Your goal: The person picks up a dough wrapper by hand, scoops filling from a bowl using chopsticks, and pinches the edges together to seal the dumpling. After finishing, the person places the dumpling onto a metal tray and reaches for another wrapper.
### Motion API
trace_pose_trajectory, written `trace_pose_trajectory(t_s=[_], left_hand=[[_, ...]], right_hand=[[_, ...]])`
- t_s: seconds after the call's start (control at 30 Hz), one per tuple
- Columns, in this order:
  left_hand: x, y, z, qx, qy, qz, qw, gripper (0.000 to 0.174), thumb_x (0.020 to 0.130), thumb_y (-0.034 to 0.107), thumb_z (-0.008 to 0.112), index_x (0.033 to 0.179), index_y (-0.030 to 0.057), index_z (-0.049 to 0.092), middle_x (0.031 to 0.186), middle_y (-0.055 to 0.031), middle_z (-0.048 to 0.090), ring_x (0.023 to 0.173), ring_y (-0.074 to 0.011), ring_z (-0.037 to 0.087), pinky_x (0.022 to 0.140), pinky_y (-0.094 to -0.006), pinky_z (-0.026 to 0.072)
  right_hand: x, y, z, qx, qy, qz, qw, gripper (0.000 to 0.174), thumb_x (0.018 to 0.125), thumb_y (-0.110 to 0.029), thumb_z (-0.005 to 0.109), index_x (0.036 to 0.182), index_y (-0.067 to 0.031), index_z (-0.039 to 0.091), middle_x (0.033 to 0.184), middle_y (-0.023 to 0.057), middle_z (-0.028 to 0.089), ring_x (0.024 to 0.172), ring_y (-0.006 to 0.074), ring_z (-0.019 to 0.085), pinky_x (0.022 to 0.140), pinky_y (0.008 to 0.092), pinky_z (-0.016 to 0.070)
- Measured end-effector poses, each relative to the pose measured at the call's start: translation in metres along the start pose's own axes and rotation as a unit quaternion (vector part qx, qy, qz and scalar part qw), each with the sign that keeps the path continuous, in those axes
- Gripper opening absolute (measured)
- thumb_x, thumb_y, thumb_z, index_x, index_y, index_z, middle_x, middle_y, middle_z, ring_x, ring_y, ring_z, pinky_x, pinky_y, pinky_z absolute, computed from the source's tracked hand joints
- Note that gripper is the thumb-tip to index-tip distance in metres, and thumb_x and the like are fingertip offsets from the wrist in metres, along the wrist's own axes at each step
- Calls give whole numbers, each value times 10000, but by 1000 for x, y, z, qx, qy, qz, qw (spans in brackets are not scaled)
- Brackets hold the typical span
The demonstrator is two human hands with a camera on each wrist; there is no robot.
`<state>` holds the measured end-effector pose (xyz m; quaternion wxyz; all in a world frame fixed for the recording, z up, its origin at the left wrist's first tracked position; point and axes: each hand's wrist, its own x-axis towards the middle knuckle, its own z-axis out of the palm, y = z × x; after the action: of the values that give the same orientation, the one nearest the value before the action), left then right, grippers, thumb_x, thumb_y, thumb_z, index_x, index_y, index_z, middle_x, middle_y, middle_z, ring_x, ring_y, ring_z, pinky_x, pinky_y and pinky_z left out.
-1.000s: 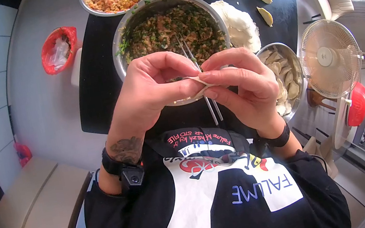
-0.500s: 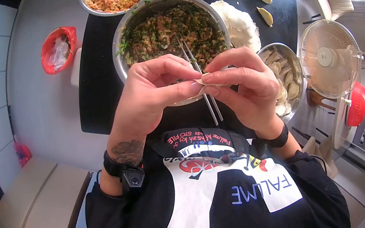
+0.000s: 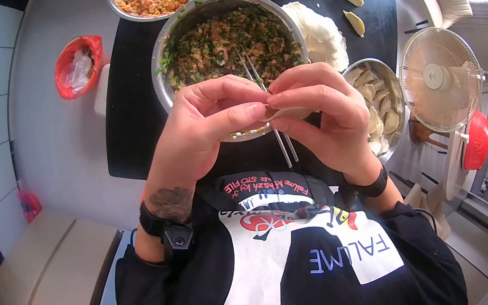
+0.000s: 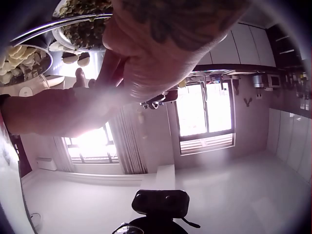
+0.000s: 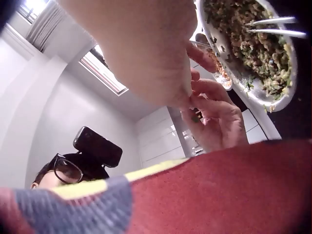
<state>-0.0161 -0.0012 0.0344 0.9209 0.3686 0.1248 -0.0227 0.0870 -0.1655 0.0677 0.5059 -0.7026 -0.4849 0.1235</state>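
L hand (image 3: 205,119) & R hand (image 3: 329,108): fingers of both pinching one dumpling (image 3: 292,114), held over near rim of filling bowl (image 3: 158,79), twd near edge of worktop (image 3: 130,130). Step, prob.: sealing. Next move prob. calls for pressing any open seam together.

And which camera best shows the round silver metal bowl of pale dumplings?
The head view shows the dumpling bowl from above, partly behind the right hand. Left wrist crops it at the edge; right wrist lacks it.

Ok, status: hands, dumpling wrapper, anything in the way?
Left hand, right hand: both pinch dumpling wrapper. Wrapper above mixing bowl's near rim. Metal chopsticks beneath, apparently clear.
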Motion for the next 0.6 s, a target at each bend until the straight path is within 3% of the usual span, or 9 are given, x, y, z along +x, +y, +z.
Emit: trace_pose_trajectory(t_s=[0.1, 0.2, 0.6], left_hand=[[0, 0, -1, -17, 5, -23, 1000, 155, 780, 18, 689, 931, -14, 672, 898, -71, 644, 862, -137, 623, 810, -253, 505], [0, -4, -4, 27, -5, 15, 1000, 164, 785, 18, 672, 946, -15, 673, 911, -80, 647, 866, -143, 626, 820, -254, 504], [-1, -2, -9, -63, -14, -54, 996, 226, 775, 5, 643, 998, -28, 660, 928, -105, 663, 850, -152, 656, 792, -275, 548]], right_hand=[[-1, 0, 2, 3, 11, -7, 1000, 252, 715, 0, 733, 958, -54, 691, 979, 97, 614, 839, 203, 630, 682, 287, 531], [0, 0, 2, -2, 17, -9, 1000, 223, 723, -1, 728, 938, -50, 696, 967, 100, 619, 834, 201, 630, 681, 286, 531], [-1, -4, 1, 18, 21, 10, 1000, 212, 735, 19, 710, 937, -43, 692, 968, 105, 621, 836, 199, 633, 683, 285, 531]])
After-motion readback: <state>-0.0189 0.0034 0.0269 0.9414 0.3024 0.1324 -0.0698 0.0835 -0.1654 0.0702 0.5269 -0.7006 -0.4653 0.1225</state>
